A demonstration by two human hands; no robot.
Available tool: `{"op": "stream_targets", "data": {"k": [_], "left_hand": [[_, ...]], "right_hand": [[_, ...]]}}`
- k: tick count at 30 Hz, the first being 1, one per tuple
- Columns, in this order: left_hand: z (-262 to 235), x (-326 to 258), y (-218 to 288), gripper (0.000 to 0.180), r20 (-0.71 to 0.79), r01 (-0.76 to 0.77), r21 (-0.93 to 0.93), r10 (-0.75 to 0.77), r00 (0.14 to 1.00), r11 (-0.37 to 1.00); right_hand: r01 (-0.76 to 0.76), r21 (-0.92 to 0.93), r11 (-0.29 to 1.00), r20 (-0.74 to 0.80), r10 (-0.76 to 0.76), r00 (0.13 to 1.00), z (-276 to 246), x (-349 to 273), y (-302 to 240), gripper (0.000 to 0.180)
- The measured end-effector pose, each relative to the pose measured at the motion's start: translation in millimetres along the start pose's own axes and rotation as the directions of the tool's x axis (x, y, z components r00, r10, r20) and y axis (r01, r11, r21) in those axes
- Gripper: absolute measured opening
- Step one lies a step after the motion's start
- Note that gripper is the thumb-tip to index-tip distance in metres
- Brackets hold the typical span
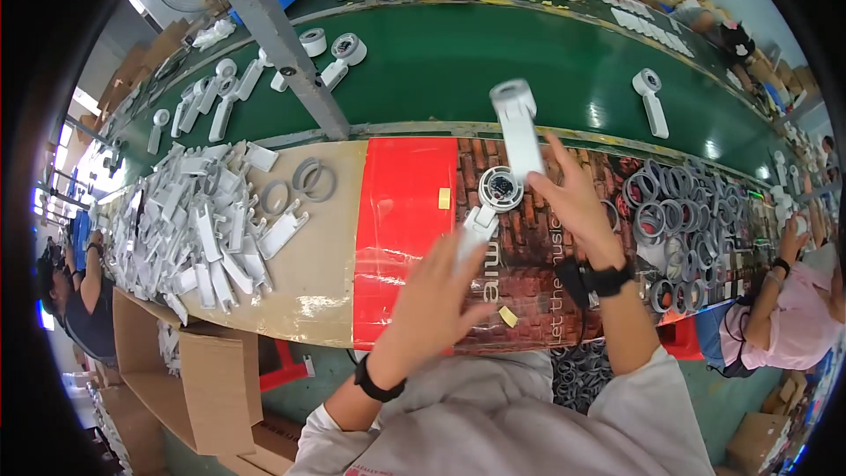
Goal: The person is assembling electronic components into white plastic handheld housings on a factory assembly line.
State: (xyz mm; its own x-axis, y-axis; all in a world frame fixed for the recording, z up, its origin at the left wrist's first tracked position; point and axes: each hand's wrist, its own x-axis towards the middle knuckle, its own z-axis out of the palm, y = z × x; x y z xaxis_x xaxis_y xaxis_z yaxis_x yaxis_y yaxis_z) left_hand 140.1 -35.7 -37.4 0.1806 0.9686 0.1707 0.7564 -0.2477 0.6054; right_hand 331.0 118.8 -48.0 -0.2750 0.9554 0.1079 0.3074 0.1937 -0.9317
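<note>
white handheld fan (518,134) pinched at handle end by your right hand (577,207): could slip, grip shallow. your left hand (436,295) blurred, part-open; hold on open-faced fan (500,187) unclear.

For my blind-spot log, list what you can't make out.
Head view:
Left hand: motion blur hides whether it grips the lower device.
Upper device: top blurred by motion.
White parts pile: lower pieces buried beneath others.
Rings below the table: partly covered by the shirt.

two white devices (522,137) by hands (577,203); three grey rings (333,185) at left; two yellow tags (445,198); white parts (207,234) uncountable
</note>
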Motion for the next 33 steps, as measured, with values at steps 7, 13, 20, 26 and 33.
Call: {"op": "stream_targets", "data": {"k": [7,13,20,26,33], "left_hand": [[9.5,-12.2,6.3,0.072,0.121,0.16,-0.362,-0.124,0.985,0.918],[17.2,-5.4,-2.4,0.07,-0.195,0.162,-0.505,-0.295,0.935,0.848],[18.8,-6.5,-3.5,0.064,-0.089,0.12,-0.778,-0.298,0.95,0.617],[18.6,10.0,16.4,0.075,0.082,0.218,-0.934,-0.422,0.903,0.283],[0.2,-5.9,12.8,0.069,-0.174,0.16,-0.737,-0.413,0.894,0.657]], "right_hand": [[0.133,-0.26,0.956,0.395,-0.02,0.919,35.4,-28.5,-21.6,0.057],[-0.104,0.128,0.986,0.324,0.057,0.944,2.9,-64.8,-35.1,0.057],[0.084,-0.63,0.772,0.091,-0.034,0.995,-66.9,-80.1,14.9,0.055],[-0.191,0.892,0.411,0.224,-0.033,0.974,20.2,-122.5,-49.0,0.064],[0.212,0.721,0.66,-0.037,-0.268,0.963,45.1,-131.1,-45.1,0.067]]}}
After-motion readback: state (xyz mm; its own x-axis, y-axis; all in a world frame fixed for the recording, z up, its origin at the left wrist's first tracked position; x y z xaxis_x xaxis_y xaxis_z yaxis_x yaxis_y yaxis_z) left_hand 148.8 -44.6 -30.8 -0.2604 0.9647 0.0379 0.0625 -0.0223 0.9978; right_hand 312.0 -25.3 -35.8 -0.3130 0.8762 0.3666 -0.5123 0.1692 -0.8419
